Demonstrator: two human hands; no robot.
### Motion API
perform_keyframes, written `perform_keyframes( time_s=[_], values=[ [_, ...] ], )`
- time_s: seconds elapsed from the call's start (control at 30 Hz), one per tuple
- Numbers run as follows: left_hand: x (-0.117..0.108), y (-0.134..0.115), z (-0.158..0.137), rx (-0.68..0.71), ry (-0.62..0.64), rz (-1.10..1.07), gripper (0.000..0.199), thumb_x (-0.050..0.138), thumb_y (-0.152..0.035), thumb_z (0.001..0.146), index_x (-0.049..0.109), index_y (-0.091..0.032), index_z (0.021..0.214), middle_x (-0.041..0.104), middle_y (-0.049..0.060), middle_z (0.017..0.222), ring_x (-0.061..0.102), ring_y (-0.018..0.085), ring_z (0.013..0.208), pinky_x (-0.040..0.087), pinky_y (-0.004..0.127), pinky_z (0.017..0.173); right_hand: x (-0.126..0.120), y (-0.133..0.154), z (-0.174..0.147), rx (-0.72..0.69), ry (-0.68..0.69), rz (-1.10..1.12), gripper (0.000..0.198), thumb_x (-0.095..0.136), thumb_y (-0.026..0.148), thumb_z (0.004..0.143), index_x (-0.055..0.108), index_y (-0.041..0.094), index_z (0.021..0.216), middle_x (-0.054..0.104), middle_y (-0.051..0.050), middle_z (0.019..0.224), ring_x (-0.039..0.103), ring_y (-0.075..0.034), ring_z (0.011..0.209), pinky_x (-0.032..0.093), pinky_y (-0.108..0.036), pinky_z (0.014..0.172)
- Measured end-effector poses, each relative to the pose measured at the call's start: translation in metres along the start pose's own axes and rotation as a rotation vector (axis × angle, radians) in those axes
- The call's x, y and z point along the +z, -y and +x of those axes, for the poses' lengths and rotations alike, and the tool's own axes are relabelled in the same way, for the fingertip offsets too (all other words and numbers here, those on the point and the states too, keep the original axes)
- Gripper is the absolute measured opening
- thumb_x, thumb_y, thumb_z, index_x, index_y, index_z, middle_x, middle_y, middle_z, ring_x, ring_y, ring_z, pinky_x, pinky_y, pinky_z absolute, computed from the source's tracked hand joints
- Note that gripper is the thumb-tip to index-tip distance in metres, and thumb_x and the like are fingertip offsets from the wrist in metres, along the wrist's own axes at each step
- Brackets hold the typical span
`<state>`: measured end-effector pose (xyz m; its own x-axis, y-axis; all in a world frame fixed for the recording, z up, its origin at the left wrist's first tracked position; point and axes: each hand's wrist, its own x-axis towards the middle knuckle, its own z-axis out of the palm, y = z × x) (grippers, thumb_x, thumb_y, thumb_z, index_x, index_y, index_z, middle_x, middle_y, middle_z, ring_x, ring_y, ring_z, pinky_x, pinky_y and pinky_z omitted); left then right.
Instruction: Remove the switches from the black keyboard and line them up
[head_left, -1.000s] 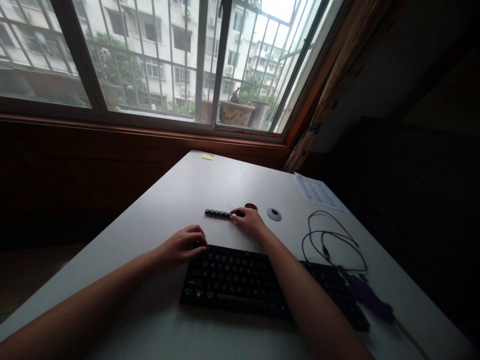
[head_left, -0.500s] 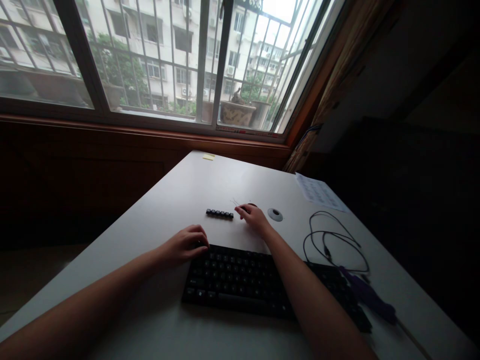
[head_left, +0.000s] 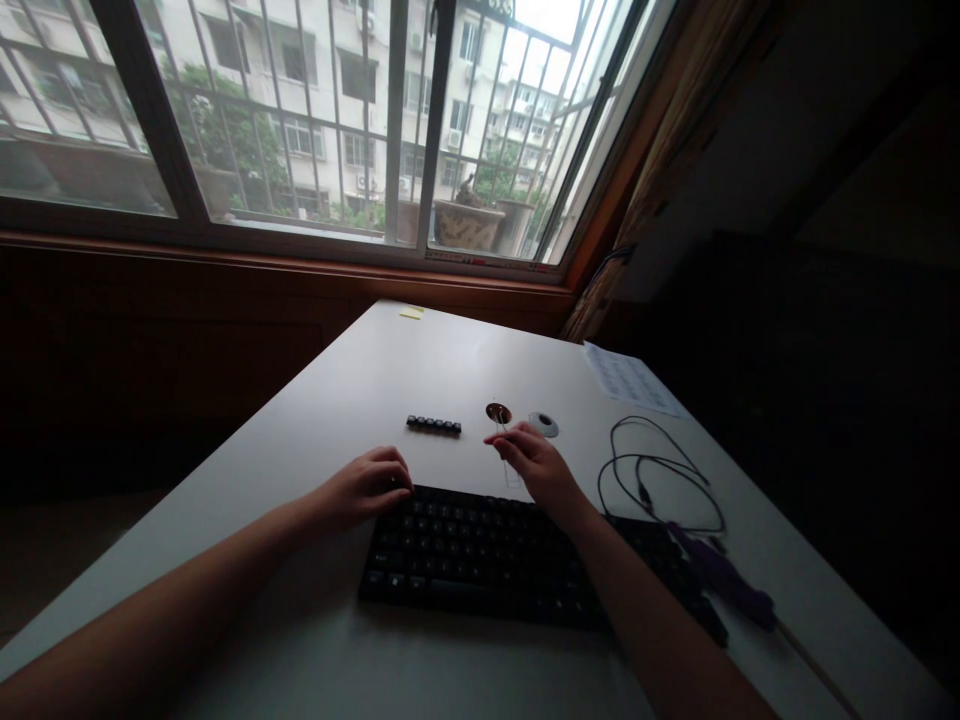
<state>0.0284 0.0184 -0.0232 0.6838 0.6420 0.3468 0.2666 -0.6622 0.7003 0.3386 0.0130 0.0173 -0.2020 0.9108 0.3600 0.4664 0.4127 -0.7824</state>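
A black keyboard lies on the white table, its right part crossed by my right forearm. My left hand has its fingers curled on the keyboard's far left corner. Over the far edge of the keyboard, my right hand pinches a thin wire keycap puller, whose wire loops stick out both ahead of and below the fingers. Several black keycaps stand in a short row beyond the keyboard, to the left of my right hand.
Past my right hand are a round cable hole and its grey cover. To the right lie a looped black cable, a purple brush-like thing and a printed sheet. A yellow note sits near the far corner.
My right hand has drawn back from beside the keycap row toward the keyboard, with the wire puller turned in its fingers. The cable hole is uncovered to view. My left hand stays at the corner.
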Motion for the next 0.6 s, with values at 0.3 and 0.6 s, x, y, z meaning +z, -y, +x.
perform_keyframes(
  time_s=[0.3, 0.6],
  values=[
    [-0.001, -0.001, 0.001, 0.005, 0.009, 0.012, 0.018, 0.057, -0.029, 0.095, 0.069, -0.016, 0.095, 0.060, 0.008, 0.097, 0.061, 0.020, 0.091, 0.053, 0.033, 0.081, 0.017, 0.000, -0.030, 0.007, -0.025, 0.128, 0.026, 0.061, 0.043, 0.092, 0.072, 0.020, 0.085, 0.056, -0.002, 0.083, 0.054, -0.013, 0.063, 0.047, -0.028, 0.058],
    [-0.002, -0.002, 0.001, -0.010, 0.032, 0.010, 0.017, 0.056, -0.028, 0.096, 0.069, -0.017, 0.097, 0.060, 0.008, 0.098, 0.061, 0.020, 0.092, 0.053, 0.033, 0.082, 0.023, -0.003, -0.037, -0.126, 0.014, 0.121, 0.017, 0.064, 0.037, 0.091, 0.073, 0.023, 0.087, 0.061, -0.004, 0.086, 0.060, -0.017, 0.080, 0.051, -0.031, 0.072]
  ],
)
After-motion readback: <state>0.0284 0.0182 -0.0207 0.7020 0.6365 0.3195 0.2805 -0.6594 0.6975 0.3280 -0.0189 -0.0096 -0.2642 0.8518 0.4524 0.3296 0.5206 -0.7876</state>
